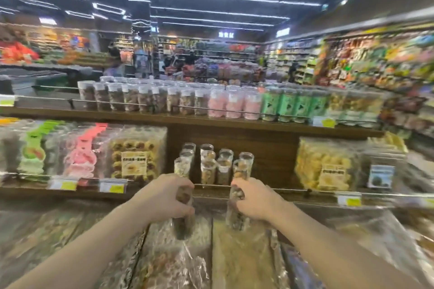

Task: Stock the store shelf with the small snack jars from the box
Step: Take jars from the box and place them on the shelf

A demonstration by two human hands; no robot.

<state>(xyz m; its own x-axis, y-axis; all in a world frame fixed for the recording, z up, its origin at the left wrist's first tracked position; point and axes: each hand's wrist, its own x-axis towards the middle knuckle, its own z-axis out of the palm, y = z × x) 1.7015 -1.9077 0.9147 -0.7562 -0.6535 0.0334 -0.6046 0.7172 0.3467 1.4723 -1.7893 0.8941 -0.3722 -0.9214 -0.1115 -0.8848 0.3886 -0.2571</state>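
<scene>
Your left hand (164, 197) and right hand (254, 199) each clamp fingers around a jar; set both upright behind the shelf (270, 192) front rail, beside the standing jars (211, 164).

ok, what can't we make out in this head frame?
- The box: nowhere in the head view, probably below the frame edge.
- Clear plastic snack jar in the left hand: its middle is covered by the fingers; contents smeared by motion blur.
- Clear jar in the right hand: same, and its lid is lost against the clear jars on the wooden shelf.
- Yellow price tags: text blurred, too small.
</scene>
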